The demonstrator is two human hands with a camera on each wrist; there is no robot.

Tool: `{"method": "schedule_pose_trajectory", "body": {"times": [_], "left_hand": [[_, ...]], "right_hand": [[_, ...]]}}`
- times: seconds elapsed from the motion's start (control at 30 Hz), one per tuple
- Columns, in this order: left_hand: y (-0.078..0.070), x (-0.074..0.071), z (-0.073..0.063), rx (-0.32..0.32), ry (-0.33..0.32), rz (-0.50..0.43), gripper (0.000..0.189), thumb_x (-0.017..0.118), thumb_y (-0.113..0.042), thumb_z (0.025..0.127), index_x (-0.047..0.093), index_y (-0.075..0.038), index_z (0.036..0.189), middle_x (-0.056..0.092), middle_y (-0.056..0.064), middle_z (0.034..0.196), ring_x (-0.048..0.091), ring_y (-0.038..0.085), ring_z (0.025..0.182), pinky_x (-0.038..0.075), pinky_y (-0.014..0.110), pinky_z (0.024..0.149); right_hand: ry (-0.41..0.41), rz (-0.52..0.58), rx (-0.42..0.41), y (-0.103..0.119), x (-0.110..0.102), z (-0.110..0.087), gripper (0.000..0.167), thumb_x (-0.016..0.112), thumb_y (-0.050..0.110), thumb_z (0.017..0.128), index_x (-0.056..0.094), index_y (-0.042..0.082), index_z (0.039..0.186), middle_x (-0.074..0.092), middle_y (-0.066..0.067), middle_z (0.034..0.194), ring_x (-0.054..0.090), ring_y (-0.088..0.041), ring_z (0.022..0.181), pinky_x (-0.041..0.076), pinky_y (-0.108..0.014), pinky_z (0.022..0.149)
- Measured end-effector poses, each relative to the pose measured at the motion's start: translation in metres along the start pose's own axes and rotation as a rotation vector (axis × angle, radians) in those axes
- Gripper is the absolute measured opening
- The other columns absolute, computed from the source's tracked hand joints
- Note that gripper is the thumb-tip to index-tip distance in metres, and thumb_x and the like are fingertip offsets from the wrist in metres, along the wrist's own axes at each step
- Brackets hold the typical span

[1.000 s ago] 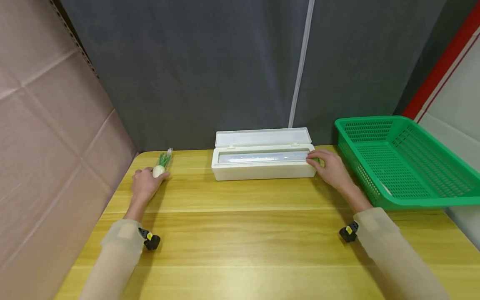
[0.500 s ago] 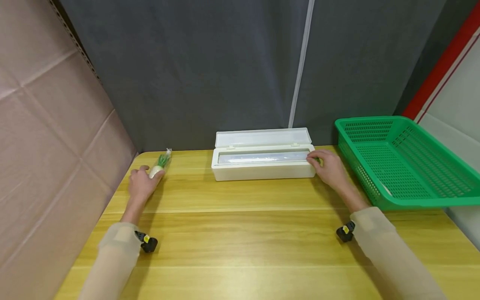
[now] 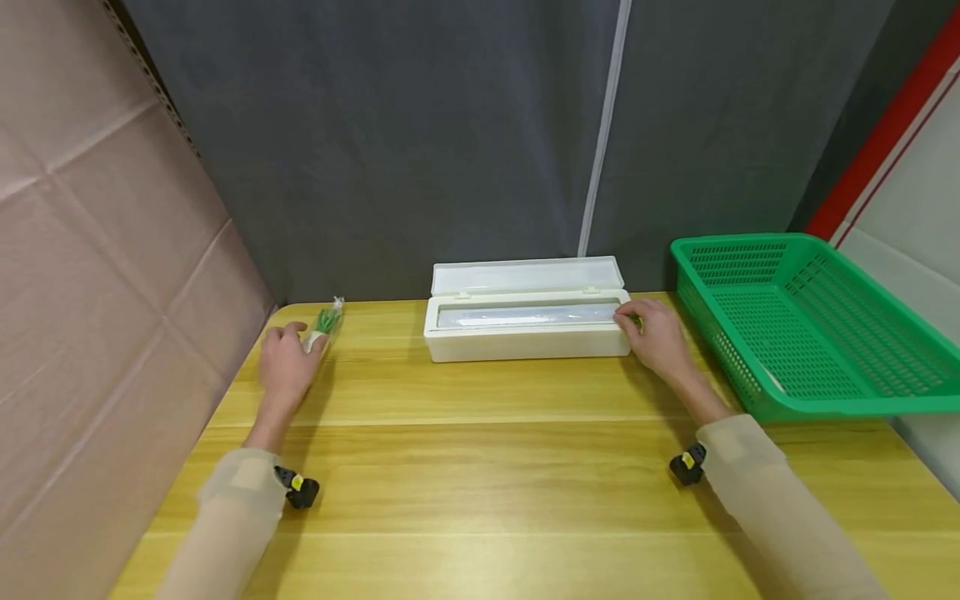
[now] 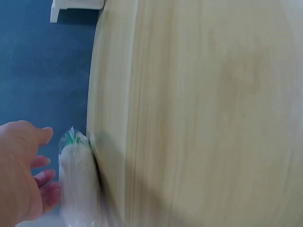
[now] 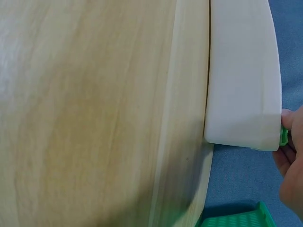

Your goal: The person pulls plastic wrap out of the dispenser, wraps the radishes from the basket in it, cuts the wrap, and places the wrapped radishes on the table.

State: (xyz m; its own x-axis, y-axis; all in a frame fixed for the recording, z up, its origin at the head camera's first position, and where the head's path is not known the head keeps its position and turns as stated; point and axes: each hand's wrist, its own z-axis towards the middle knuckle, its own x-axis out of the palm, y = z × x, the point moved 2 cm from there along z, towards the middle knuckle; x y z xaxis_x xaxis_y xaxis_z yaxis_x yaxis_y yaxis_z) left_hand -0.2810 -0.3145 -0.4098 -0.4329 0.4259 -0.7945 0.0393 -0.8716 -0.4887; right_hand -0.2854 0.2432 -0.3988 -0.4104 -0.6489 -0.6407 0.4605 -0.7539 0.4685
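A white radish [image 4: 78, 182] with green leaf stubs, wrapped in clear plastic, lies at the table's far left. My left hand [image 3: 287, 362] is around its near end with loosely bent fingers; the left wrist view shows the fingers [image 4: 46, 178] beside the wrapped radish, not closed on it. At the far middle stands a white cling film box [image 3: 528, 343], its lid [image 3: 525, 276] raised and a film roll [image 3: 525, 315] inside. My right hand [image 3: 660, 337] pinches a small green slider [image 5: 283, 136] at the box's right end; the fingertips partly hide it.
A green perforated basket [image 3: 731, 367] stands at the right, close to my right forearm. The wooden table [image 3: 480, 467] ends at the back against a dark grey curtain [image 3: 412, 150]. A pinkish fabric wall [image 3: 112, 292] borders the left side.
My left hand has shifted slightly and its fingers have loosened and spread around the radish, which has moved a little. The right hand stays at the slider, its wrist shifting slightly left.
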Motion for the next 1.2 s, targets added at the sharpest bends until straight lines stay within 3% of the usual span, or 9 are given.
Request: {"method": "schedule_pose_trajectory", "body": {"times": [0.2,0.53,0.73,0.93,1.2], "left_hand": [[-0.022,0.008,-0.002,0.048,-0.035,-0.048,0.039,0.065,-0.022,0.099,0.060,0.008,0.124,0.051,0.031,0.120,0.048,0.049,0.115,0.040,0.060,0.095],[-0.068,0.030,-0.014,0.202,0.038,-0.237,0.033,0.063,-0.021,0.101,0.062,0.004,0.123,0.054,0.024,0.118,0.052,0.040,0.110,0.045,0.054,0.091],[-0.096,0.042,-0.020,0.270,0.079,-0.255,0.032,0.062,-0.023,0.102,0.063,0.000,0.125,0.055,0.020,0.119,0.053,0.038,0.112,0.047,0.051,0.092],[-0.121,0.050,-0.023,0.377,0.095,-0.281,0.028,0.063,-0.019,0.102,0.066,0.001,0.122,0.057,0.019,0.118,0.053,0.035,0.114,0.045,0.049,0.097],[-0.138,0.063,-0.022,0.502,0.114,-0.286,0.029,0.067,-0.021,0.099,0.069,0.000,0.119,0.060,0.016,0.113,0.055,0.032,0.108,0.046,0.045,0.097]], "right_hand": [[-0.008,-0.009,0.011,-0.003,0.002,-0.001,0.006,0.071,-0.004,0.090,0.071,-0.008,0.094,0.069,-0.025,0.096,0.060,-0.044,0.098,0.046,-0.055,0.091],[-0.023,-0.001,0.016,-0.002,0.004,-0.002,0.006,0.071,-0.004,0.090,0.070,-0.009,0.093,0.068,-0.026,0.095,0.059,-0.045,0.096,0.046,-0.056,0.090],[-0.046,0.010,0.020,-0.002,0.005,-0.002,0.007,0.072,-0.003,0.090,0.070,-0.010,0.091,0.068,-0.026,0.093,0.059,-0.045,0.094,0.046,-0.055,0.088],[-0.041,-0.001,0.054,-0.002,0.007,-0.002,0.007,0.070,-0.002,0.092,0.069,-0.010,0.092,0.067,-0.027,0.094,0.059,-0.044,0.095,0.046,-0.056,0.089],[-0.043,-0.015,0.066,0.002,0.007,-0.003,0.008,0.068,-0.002,0.092,0.069,-0.010,0.093,0.066,-0.027,0.094,0.059,-0.045,0.095,0.046,-0.056,0.089]]}}
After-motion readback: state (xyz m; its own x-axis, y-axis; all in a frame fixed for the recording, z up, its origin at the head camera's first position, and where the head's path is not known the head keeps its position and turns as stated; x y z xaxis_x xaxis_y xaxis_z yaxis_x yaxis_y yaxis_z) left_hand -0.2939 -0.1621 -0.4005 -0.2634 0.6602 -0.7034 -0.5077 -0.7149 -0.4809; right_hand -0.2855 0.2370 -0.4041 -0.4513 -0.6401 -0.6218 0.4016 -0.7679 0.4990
